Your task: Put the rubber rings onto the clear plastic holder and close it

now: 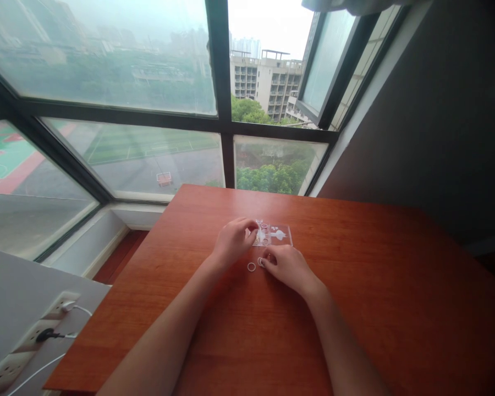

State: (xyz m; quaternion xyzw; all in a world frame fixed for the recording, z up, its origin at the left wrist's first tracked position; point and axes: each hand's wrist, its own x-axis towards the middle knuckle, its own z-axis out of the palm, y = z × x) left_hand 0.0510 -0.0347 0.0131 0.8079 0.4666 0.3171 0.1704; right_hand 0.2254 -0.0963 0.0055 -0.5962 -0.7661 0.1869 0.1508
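Observation:
A small clear plastic box [281, 235] with a white printed shape lies on the wooden table. Small rings, one of them reddish [264, 226], show in its left part. My left hand [236, 239] is closed at the box's left end, its curled fingers hiding that edge. Just in front of the box, my right hand [287, 267] pinches a pale ring [260, 262] between thumb and fingers, close to the tabletop. Another white ring [251, 267] lies flat on the table to the left of those fingertips.
The reddish-brown table [379, 286] extends widely to the right of my hands. Dark-framed windows [226, 118] rise behind it, with one pane swung outward. At lower left, wall sockets [35, 335] hold plugs with white cables.

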